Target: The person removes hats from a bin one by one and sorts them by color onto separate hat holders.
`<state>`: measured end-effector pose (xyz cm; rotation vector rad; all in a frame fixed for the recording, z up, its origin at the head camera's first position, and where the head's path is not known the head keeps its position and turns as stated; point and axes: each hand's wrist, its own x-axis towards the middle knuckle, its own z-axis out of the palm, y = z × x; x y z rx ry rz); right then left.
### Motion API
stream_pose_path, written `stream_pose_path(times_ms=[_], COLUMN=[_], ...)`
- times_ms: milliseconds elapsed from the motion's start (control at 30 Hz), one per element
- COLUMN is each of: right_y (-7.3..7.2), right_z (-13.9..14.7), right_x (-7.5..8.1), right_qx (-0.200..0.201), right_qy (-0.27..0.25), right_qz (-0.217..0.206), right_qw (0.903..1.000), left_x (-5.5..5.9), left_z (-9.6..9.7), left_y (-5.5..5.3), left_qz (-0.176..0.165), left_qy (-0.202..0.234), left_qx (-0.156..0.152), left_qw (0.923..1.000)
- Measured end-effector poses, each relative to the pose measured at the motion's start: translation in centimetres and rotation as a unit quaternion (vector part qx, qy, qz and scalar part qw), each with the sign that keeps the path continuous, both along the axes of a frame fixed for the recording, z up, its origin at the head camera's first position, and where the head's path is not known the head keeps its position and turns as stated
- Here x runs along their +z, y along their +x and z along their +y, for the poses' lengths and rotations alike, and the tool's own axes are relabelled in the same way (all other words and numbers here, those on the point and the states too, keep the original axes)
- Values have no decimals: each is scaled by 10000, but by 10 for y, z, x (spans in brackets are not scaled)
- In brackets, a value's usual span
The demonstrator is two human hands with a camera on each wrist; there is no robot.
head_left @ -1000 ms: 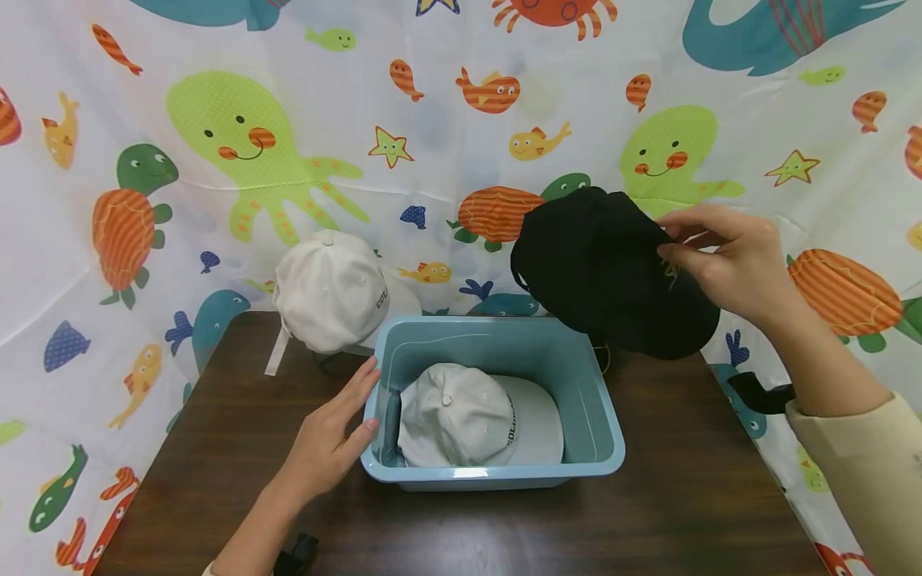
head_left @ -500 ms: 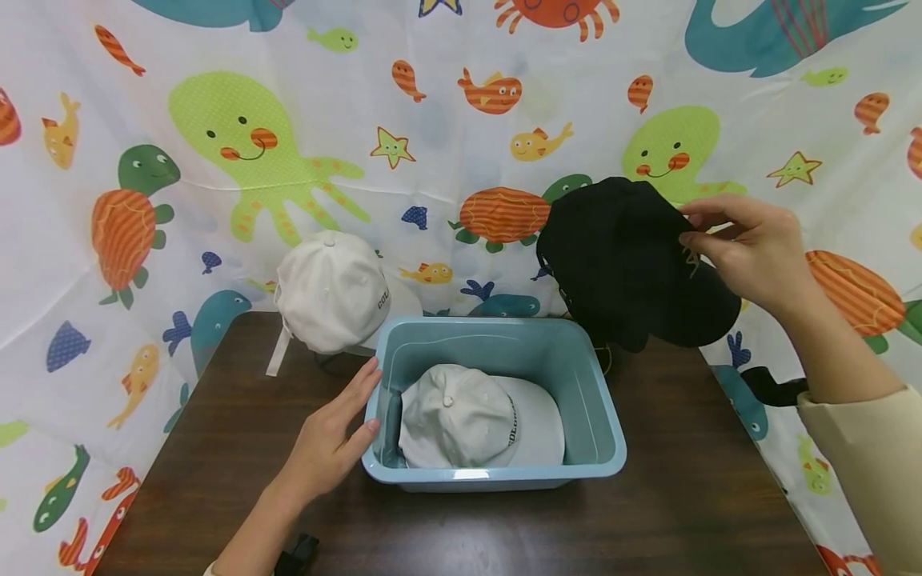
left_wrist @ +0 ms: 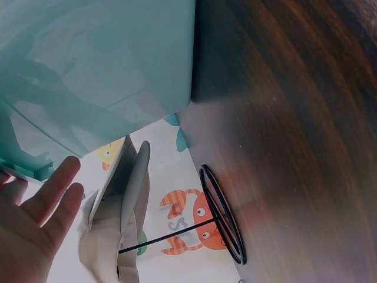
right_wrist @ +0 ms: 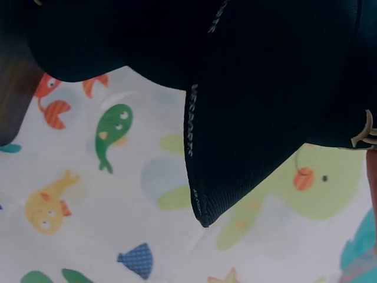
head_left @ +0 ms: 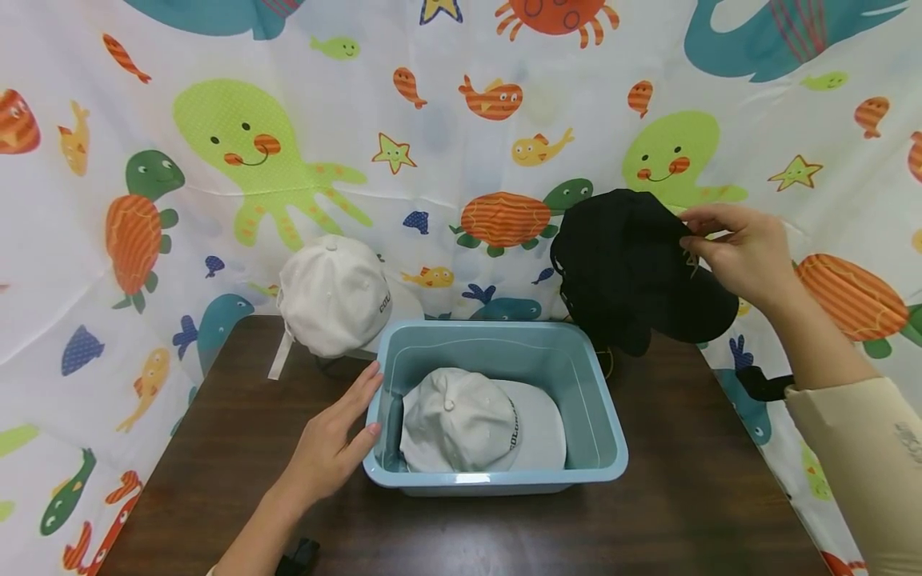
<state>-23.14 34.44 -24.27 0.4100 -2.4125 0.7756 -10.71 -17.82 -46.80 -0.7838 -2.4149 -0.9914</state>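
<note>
Where R hand pinches, blk cap

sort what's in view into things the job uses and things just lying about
Likely in use:
black cap, pinched in right fingers
tub
white cap inside it

Probably just around:
backdrop
perhaps the other white cap on its stand

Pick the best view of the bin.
Head: it shows the bin from above, with most of its rim, its inside and the white cap lying in it. Left wrist gives only part of its outside, cut off by the frame, near the left hand. Right wrist shows none of it; the black cap dominates there.
</note>
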Motion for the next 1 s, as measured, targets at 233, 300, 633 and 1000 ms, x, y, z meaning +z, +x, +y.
stream_pose_path(times_ms=[233, 300, 633, 1000], right_y=[-11, -14, -23, -32], right_z=[13, 17, 27, 35], right_x=[-12, -16, -31, -50], right_qx=[-247, -291, -518, -613], right_qy=[165, 184, 255, 403], right_qz=[-271, -431, -876, -1149], right_qw=[9992, 9985, 9945, 9907], left_x=[-1, 0, 0, 2], left_z=[0, -1, -1, -2], left_y=[1, 2, 1, 1], left_qz=[-247, -267, -229, -337], left_qy=[-65, -86, -126, -173], left_qx=[50, 54, 33, 39], left_qw=[9997, 9996, 9997, 9993])
